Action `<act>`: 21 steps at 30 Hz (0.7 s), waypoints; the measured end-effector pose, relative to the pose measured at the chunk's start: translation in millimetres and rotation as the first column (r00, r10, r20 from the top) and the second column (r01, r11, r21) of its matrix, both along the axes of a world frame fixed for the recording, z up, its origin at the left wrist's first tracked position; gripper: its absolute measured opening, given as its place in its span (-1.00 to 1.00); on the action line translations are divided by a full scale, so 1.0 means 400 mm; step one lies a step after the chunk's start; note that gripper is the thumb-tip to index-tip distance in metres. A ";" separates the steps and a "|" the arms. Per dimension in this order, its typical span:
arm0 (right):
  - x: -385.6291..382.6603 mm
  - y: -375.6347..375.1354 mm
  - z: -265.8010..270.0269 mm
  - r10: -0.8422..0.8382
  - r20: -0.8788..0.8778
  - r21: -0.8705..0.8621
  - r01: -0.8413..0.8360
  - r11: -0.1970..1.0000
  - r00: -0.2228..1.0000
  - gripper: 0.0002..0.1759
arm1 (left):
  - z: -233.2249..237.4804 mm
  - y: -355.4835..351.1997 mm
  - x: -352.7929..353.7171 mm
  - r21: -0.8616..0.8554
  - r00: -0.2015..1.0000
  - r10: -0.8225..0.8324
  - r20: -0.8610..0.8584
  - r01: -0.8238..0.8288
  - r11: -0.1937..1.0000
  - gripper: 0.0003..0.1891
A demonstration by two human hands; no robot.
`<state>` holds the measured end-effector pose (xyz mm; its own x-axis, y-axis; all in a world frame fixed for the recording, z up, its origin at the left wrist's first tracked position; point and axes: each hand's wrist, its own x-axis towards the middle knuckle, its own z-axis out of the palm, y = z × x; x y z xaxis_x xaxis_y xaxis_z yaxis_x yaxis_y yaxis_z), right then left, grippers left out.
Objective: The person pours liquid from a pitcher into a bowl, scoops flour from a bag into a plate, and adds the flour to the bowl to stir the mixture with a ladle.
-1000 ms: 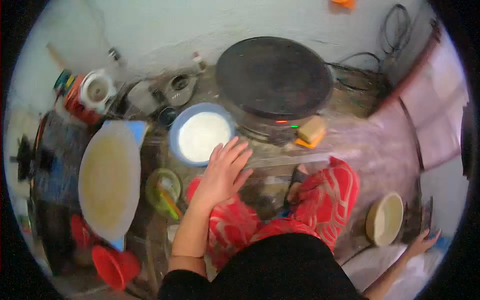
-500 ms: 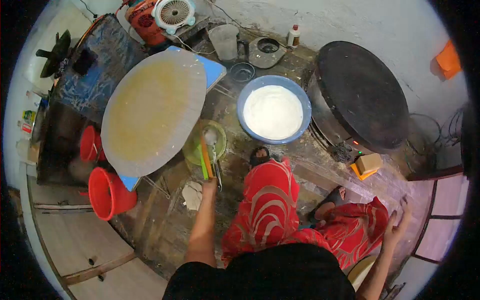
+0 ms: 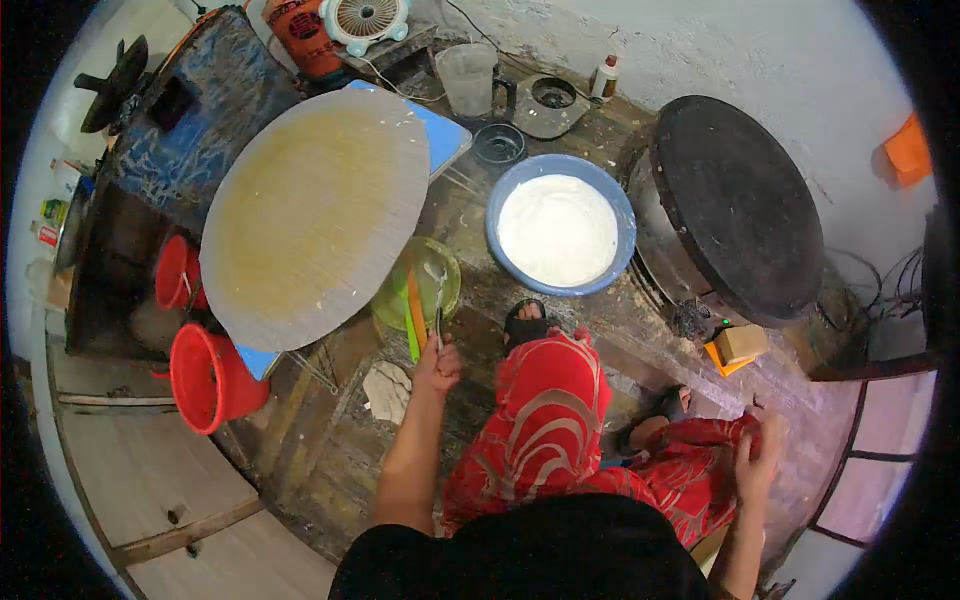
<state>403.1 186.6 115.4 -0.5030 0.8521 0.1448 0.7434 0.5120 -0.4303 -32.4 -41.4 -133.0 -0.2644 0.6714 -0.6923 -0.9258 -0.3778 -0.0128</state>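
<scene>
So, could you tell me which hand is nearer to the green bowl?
Left. The left hand is just below the green bowl, gripping a utensil that rests in it; the right hand is far off to the right.

Two hands: left hand, right hand. Red buckets, two: front bucket, back bucket. One round flat tray. One blue basin, white batter inside. One black griddle. One green bowl. Utensils in it probably three, overlapping and hard to count: green stick, orange stick, metal utensil. One fan, one clear jug, one small bottle, one yellow block.
</scene>
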 end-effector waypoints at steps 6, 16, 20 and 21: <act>-0.042 0.000 -0.011 0.128 -0.003 0.030 -0.128 0.991 0.992 -0.60 | 0.171 0.001 0.091 -0.184 0.969 -0.073 -0.236 0.029 0.983 -0.70; -0.321 0.066 -0.049 0.306 -0.457 -0.232 -0.444 0.865 0.835 -0.78 | 0.547 0.187 0.086 -0.231 0.726 -0.461 -0.510 0.400 0.887 -0.83; -0.493 0.088 -0.021 -0.348 -0.451 -0.892 -0.401 0.207 0.822 -0.56 | 0.653 0.344 0.238 -0.024 0.767 -0.371 -0.523 0.422 0.906 -0.87; -0.506 0.104 -0.042 -0.350 -0.454 -0.890 -0.402 0.215 0.819 -0.56 | 0.679 0.377 0.284 0.016 0.800 -0.352 -0.486 0.411 0.912 -0.89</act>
<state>200.8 228.4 98.5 -0.6952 0.4913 -0.5246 0.2271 -0.5424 -0.8089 81.2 109.3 138.7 -0.2385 0.8524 -0.4653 -0.9014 -0.0160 0.4327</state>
